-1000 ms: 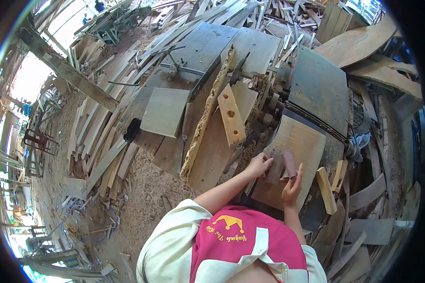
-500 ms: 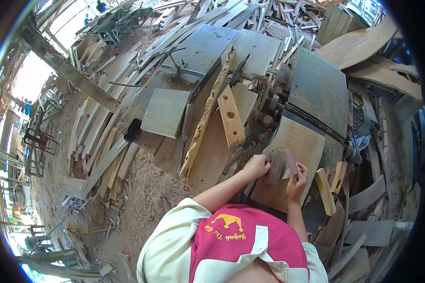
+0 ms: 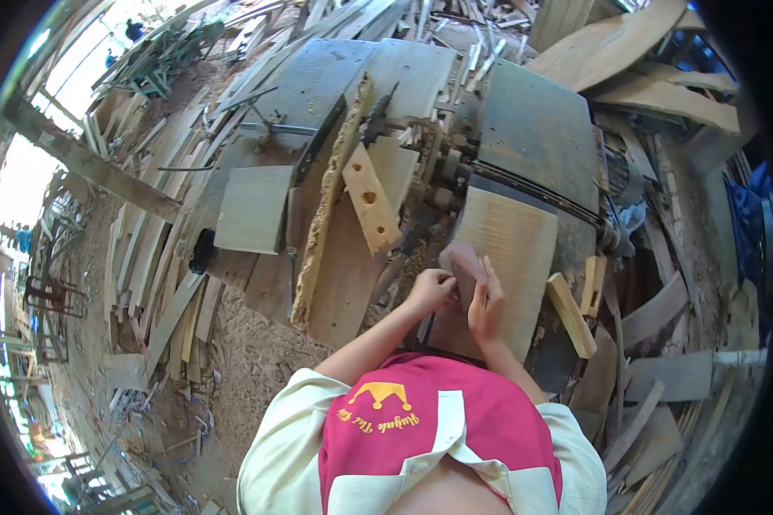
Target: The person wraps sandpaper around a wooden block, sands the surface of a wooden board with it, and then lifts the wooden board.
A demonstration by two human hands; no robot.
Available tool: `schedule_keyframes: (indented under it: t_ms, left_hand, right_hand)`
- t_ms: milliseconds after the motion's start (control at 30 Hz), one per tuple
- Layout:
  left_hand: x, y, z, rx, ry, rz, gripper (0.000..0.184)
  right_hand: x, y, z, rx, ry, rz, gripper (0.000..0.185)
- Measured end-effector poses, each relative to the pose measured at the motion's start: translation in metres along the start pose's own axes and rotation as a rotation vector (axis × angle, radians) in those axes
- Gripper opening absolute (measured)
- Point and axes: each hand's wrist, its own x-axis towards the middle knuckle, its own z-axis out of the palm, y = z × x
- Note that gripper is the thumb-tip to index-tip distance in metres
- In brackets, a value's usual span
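Observation:
Between my hands is a reddish-brown piece point(image 3: 466, 266), held up at a tilt; it looks like a sandpaper sheet, though I cannot be sure. My left hand point(image 3: 431, 290) is closed, with its fingertips at the piece's left side. My right hand point(image 3: 486, 307) holds the right side, its fingers pressed together and pointing up along it. A small brown edge point(image 3: 446, 257) shows behind the piece, mostly hidden. Under both hands lies a pale, curved wooden board point(image 3: 515, 249) on the machine bed.
Left of my hands lie a wood block with holes point(image 3: 371, 198), a rough-edged strip point(image 3: 325, 206), a chisel-like tool point(image 3: 294, 227) and a square board point(image 3: 253, 210). A metal machine plate point(image 3: 537, 129) stands beyond. Short wood pieces point(image 3: 571, 315) sit at right; offcuts surround the machine.
My hands have come together, and the reddish-brown piece from my right hand is now between them. The dark piece near my left hand is now largely hidden. The view has shifted right.

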Motion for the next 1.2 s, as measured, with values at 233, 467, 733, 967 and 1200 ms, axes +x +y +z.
schedule_keyframes:
  t_ms: [233, 467, 733, 967, 1200]
  left_hand:
    - [-0.005, 0.005, 0.011, -0.256, 0.053, -0.102, 0.017]
    - [0.001, 0.005, 0.016, -0.311, 0.095, -0.031, 0.027]
    - [-0.001, 0.021, 0.026, -0.510, -0.161, -0.025, 0.041]
    - [-0.018, 0.051, 0.036, -0.526, -0.135, 0.050, 0.041]
    - [-0.026, 0.054, 0.041, -0.517, 0.023, 0.188, 0.048]
  right_hand:
    - [0.014, 0.014, -0.013, 0.134, 0.149, 0.318, 0.049]
    - [-0.002, 0.075, -0.011, 0.537, 0.371, 0.753, 0.048]
    - [0.014, 0.029, -0.028, 0.994, 0.407, 0.706, 0.059]
    - [0.019, -0.015, -0.039, 0.463, 0.044, 0.223, 0.054]
    - [0.018, -0.015, -0.040, 0.117, -0.136, -0.209, 0.044]
